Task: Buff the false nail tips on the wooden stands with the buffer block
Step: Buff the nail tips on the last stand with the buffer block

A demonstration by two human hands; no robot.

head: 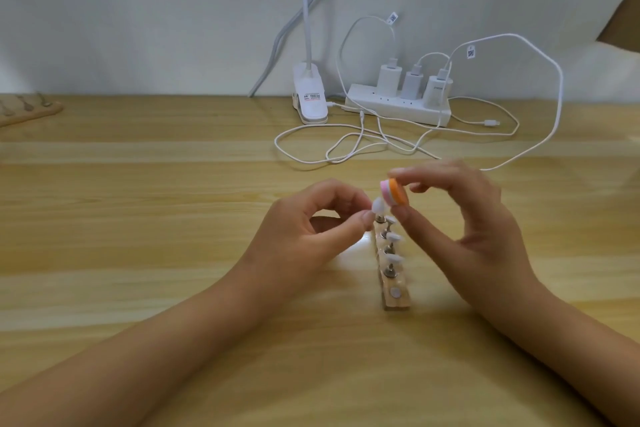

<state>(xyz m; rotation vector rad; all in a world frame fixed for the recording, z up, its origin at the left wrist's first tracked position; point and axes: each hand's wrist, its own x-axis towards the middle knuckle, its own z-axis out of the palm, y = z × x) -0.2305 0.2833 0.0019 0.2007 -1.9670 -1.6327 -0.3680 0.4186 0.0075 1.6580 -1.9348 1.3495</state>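
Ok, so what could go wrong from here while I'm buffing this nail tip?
The left hand holds the nail tip with just its fingertips, so pressure from the buffer block might twist it or pop it loose. The right hand works close above the other tips on the narrow wooden stand, which neither hand seems to steady. A knock could dislodge them or tip it over.
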